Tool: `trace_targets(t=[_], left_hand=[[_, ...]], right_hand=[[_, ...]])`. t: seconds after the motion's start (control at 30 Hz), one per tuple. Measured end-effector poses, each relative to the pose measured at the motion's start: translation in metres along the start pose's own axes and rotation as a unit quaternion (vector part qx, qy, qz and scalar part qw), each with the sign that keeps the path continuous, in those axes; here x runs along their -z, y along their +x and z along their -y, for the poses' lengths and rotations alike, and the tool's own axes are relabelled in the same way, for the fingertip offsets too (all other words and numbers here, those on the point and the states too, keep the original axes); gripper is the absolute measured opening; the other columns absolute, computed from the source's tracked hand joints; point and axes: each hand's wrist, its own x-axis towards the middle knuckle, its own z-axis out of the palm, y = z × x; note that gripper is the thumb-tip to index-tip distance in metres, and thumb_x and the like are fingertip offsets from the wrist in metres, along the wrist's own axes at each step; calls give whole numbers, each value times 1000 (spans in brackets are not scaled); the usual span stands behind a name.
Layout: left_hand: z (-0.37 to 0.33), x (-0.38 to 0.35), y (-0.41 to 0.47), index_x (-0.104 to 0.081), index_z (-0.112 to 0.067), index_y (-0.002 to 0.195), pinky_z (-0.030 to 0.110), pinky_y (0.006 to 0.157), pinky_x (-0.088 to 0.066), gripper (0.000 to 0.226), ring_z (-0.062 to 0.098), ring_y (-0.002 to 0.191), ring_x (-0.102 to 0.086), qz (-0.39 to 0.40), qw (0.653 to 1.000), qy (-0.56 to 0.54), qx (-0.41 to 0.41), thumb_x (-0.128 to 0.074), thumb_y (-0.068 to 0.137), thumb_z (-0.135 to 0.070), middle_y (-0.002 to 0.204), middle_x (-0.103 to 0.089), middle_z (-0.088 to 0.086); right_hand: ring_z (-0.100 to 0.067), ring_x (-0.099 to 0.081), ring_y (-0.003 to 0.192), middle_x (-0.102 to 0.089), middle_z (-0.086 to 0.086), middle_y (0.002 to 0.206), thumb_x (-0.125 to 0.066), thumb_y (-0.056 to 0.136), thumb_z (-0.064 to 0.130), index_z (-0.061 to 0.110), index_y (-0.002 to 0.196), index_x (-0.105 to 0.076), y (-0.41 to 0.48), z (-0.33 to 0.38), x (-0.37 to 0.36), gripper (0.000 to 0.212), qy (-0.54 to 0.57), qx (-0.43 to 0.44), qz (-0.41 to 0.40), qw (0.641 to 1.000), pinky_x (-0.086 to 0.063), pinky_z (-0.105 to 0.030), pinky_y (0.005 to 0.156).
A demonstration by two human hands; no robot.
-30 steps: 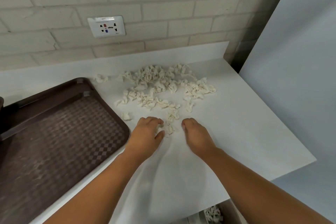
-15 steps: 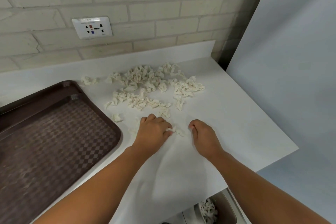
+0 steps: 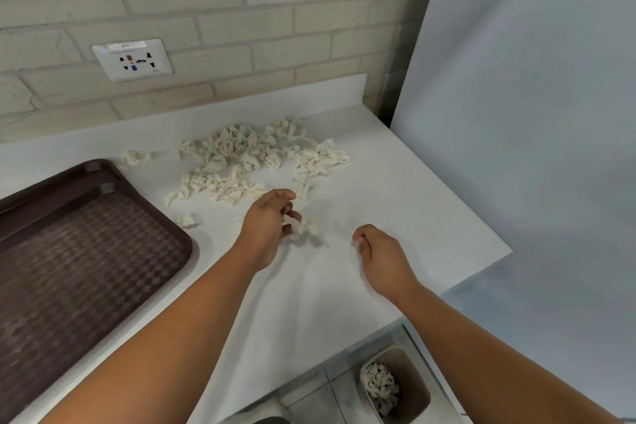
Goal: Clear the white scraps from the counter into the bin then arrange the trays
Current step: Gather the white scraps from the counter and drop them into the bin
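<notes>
left hand (image 3: 266, 227) curled round white scraps (image 3: 305, 227) | right hand (image 3: 382, 260) fingers curled, hold unclear | wall socket (image 3: 132, 59) lettering illegible

Left hand (image 3: 270, 227) pinching scraps (image 3: 300, 228), right hand (image 3: 382, 258) curled

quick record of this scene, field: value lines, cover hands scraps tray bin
counter: white, not yet cleared
white scraps: most lie loose on the counter, toward the wall
left hand: fingers curled on a few white scraps
right hand: beside the left hand, fingers curled, contents unclear
bin: on the floor below the counter edge, scraps already inside
brown tray: at the counter's left, checkered surface
</notes>
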Motion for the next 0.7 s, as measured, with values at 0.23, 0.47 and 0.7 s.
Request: trace_targets(t=[0.23,0.47,0.7], left_hand=[[17,-27,-7,-45,-18,74,30,67,-38,34,20,65,-50,-55,991,119,-16,-45,97,-43,72,-42,0],[38,-9,-21,-63,-19,98,36,81,-46,22,25,94,-59,-101,922,356,-116,-45,98,-32,99,-63,0],[86,-15,-50,-73,-28,94,41,89,-34,16,26,110,-48,-111,680,652,-315,-67,84,-39,117,-59,-3]], right_hand=[[-12,-56,79,-61,2,92,-36,101,14,14,107,-59,-43,-23,32,24,-1,-39,20,999,-42,-20,70],[-7,-52,73,-59,3,89,-36,101,11,13,111,-58,-78,-44,49,25,11,-46,29,998,-39,-20,65],[-1,-48,68,-54,7,84,-36,101,10,13,112,-57,-85,-41,49,24,-2,-32,49,998,-34,-13,59]])
